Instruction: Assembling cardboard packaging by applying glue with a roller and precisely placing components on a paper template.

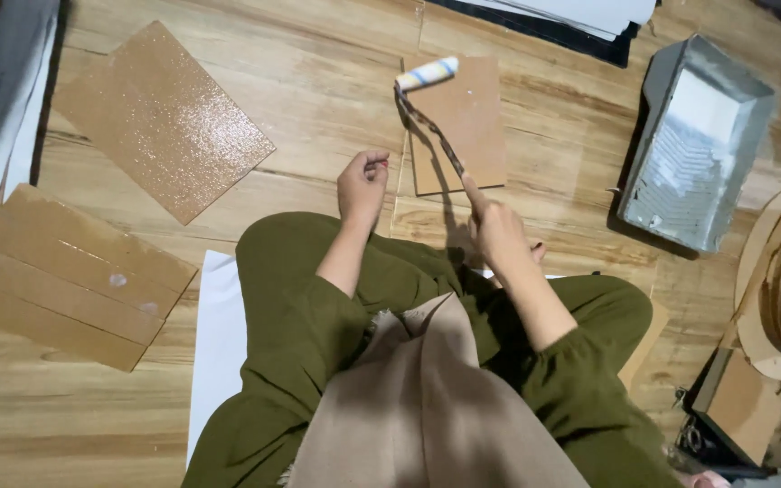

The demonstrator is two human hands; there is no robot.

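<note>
Roller point(427, 73) first: it's a small paint roller with a pale sleeve that has blue and yellow stripes, sitting on the far top corner of a small brown board point(463, 126) that lies flat on the wood floor point(318, 108). Its long thin handle runs diagonally back toward the person, and the right hand point(496, 230) is wrapped tight around the end of it, index finger stretched along the shaft. Left hand point(362, 185) is loosely curled, fingers bent in, holding nothing, hovering just left of the board's near corner over the knee.

Person's sitting cross-legged in olive green trousers with a beige cloth point(427, 407) draped over the lap, on what looks like a white sheet point(219, 334).

Off to the right there's a grey metal paint tray point(698, 145) with white stuff inside, well apart from the board. To the left, a bigger brown board point(163, 119) looks wet and shiny, and nearer the left edge there's a plank-style panel point(65, 276) with a few pale spots on it.
</note>
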